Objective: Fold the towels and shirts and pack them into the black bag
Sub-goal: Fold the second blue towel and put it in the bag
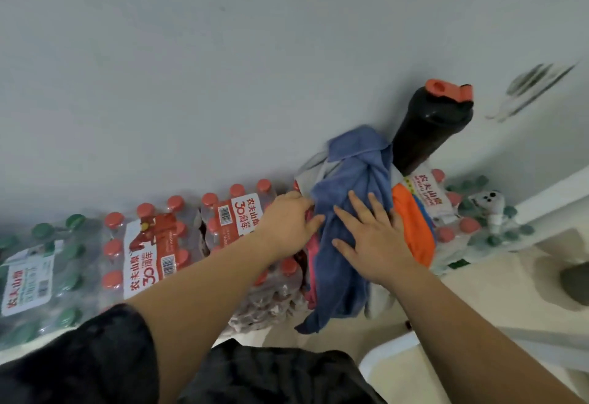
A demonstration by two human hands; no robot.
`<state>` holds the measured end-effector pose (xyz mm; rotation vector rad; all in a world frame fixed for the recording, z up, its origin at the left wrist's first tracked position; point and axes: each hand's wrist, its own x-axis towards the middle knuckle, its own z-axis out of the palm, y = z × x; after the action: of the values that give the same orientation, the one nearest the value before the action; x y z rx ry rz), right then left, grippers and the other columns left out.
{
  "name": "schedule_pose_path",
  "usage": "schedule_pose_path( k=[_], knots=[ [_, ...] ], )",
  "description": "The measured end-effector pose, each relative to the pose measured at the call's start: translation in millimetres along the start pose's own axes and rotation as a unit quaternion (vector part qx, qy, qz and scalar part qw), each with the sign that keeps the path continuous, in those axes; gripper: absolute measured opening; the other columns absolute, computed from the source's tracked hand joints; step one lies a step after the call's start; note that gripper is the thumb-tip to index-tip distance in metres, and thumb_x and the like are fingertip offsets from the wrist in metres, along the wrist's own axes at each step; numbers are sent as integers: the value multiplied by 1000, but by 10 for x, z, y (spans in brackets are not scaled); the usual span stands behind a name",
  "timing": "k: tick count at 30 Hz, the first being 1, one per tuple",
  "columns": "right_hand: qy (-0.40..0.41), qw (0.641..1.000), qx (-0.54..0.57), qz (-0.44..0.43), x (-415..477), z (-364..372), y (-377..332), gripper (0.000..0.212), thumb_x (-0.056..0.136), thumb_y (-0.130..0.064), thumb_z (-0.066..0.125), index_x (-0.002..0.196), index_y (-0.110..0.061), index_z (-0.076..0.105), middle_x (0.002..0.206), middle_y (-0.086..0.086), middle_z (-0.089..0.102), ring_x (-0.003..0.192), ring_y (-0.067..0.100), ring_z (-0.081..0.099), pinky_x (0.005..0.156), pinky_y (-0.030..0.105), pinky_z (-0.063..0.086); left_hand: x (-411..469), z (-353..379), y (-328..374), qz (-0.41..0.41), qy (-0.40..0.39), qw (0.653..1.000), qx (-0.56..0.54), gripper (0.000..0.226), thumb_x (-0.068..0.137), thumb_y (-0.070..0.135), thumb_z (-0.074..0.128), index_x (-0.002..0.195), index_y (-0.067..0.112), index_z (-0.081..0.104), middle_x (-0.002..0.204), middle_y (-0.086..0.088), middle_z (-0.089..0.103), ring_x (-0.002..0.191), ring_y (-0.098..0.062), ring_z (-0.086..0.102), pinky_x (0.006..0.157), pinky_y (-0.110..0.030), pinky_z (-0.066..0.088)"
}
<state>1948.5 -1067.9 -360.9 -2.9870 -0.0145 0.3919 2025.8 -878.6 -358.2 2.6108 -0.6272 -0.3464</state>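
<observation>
A rumpled blue terry towel [347,187] lies draped over a loose heap of clothes right of centre in the frame, perched on shrink-wrapped packs of red-capped water bottles [229,212] stacked against the pale wall. The right hand [373,238] rests flat on the towel with fingers spread, a wide grip that holds nothing. The left hand [293,222] is at the heap's left edge with its fingertips tucked out of sight under the blue cloth, so I cannot tell whether that grip has closed on anything. The main risk seems to be the heap sliding. It overhangs the front of the packs, and a one-sided pull could drag the orange garment [411,228] and the pink garment [310,263] down to the floor. A tall black bottle with an orange flip lid [427,129] stands just behind the heap and looks likely to topple if the cloth catches it. The black bag cannot be made out anywhere. The dark fabric along the bottom edge may be the person's own clothing. How many items the heap contains is hidden, and a small white object [487,203] on the packs at right is too blurred to identify.
</observation>
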Motion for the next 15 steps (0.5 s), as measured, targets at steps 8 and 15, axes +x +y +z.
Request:
schedule_pose_path(
  k=[8,15],
  knots=[
    [47,997,65,-8,2,-44,27,61,100,-58,38,157,-40,22,169,-8,3,155,22,-5,123,53,5,22,22,237,-94,98,968,-211,14,97,20,56,83,17,59,76,0,61,67,-15,58,67,-37,52],
    [249,922,264,-134,118,-849,-133,43,103,-34,39,141,-23,55,151,-7,47,146,7,30,123,34,20,-394,-546,562,-60,133,895,-422,17,105,23,44,91,20,53,71,9,54,68,-8,47,67,-34,43]
  ],
)
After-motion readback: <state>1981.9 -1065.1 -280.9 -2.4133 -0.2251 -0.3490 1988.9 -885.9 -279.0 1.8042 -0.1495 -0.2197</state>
